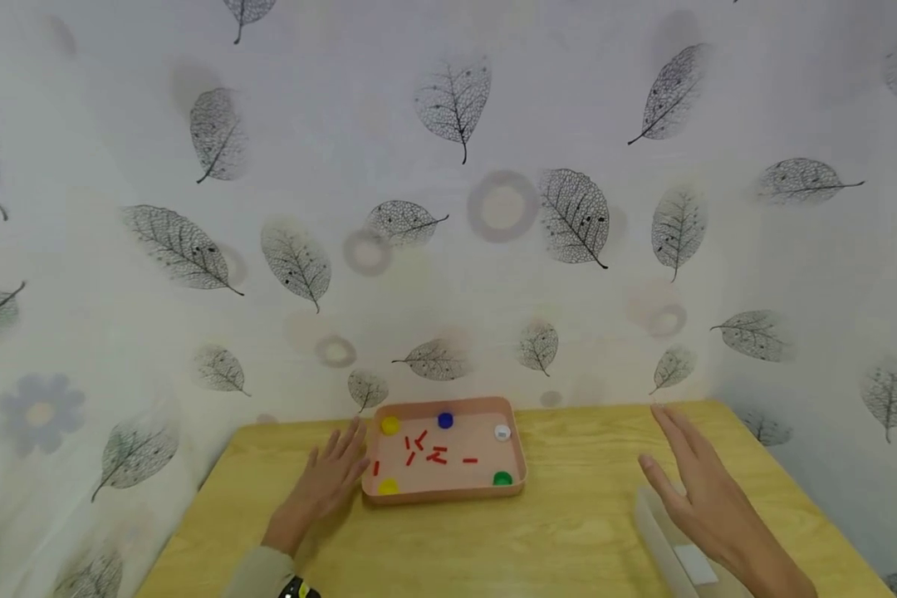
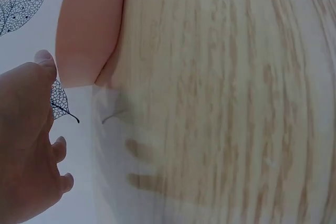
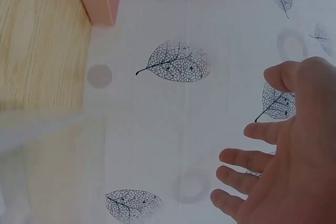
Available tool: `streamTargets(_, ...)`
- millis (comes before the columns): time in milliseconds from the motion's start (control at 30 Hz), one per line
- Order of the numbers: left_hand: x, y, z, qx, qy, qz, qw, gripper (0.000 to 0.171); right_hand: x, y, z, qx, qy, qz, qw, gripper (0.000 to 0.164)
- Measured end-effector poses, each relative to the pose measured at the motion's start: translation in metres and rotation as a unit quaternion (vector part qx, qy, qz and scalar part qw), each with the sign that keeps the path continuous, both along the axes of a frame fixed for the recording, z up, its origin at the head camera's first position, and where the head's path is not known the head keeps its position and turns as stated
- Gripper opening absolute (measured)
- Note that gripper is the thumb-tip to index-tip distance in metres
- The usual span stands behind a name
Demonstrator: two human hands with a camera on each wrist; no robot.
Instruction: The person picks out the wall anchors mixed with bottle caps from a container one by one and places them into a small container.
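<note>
A shallow pink tray [image 1: 448, 497] lies on the table near the wall. Inside are several small red sticks [image 1: 470, 460], two yellow caps [image 1: 390, 425], a blue cap [image 1: 445, 420], a white cap [image 1: 502, 433] and a green cap [image 1: 502, 479]. My left hand [image 1: 327, 477] is beside the tray's left side, fingers extended and holding nothing; whether it touches the rim I cannot tell. My right hand [image 1: 706, 490] hovers above a whitish translucent bin at the right, its fingers spread apart and nothing in them. The right wrist view shows that same hand [image 3: 294, 156] in front of the wall.
The whitish bin [image 1: 654, 536] stands on the right of the wooden table [image 1: 568, 531], with a white block-like item [image 1: 695, 565] in it. A wall covering with leaf prints [image 1: 493, 291] rises directly behind the table. A dark watch [image 1: 299, 588] sits at the left sleeve.
</note>
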State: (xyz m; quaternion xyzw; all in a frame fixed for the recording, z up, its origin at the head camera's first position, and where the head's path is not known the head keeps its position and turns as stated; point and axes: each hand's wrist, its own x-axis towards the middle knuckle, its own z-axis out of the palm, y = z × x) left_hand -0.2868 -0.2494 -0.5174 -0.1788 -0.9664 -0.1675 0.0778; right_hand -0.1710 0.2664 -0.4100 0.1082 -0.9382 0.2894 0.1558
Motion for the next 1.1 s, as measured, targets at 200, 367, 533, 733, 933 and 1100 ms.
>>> streamTargets(200,0.003,0.000,-0.003,0.024,-0.021,-0.021,0.9993,0.055,0.008,-0.011,-0.004,-0.020,-0.009,-0.005,1.000,0.068)
streamTargets(367,0.007,0.001,-0.001,0.040,-0.057,-0.024,0.9973,0.053,0.011,-0.021,-0.008,-0.025,0.003,-0.003,1.000,0.068)
streamTargets(533,0.011,0.004,0.004,0.048,-0.080,-0.030,0.9952,0.054,0.010,-0.028,-0.012,-0.028,0.004,-0.004,1.000,0.069)
streamTargets(733,0.015,0.006,0.006,0.056,-0.099,-0.027,0.9932,0.054,0.008,-0.038,-0.016,-0.034,0.012,0.003,0.999,0.070)
streamTargets(933,0.015,0.006,0.002,0.051,-0.087,-0.028,0.9944,0.054,0.004,-0.047,-0.019,-0.038,0.042,0.016,0.998,0.071)
streamTargets(1100,0.020,0.007,0.000,0.052,-0.090,-0.026,0.9942,0.054,-0.002,-0.057,-0.022,-0.044,0.048,0.023,0.998,0.069)
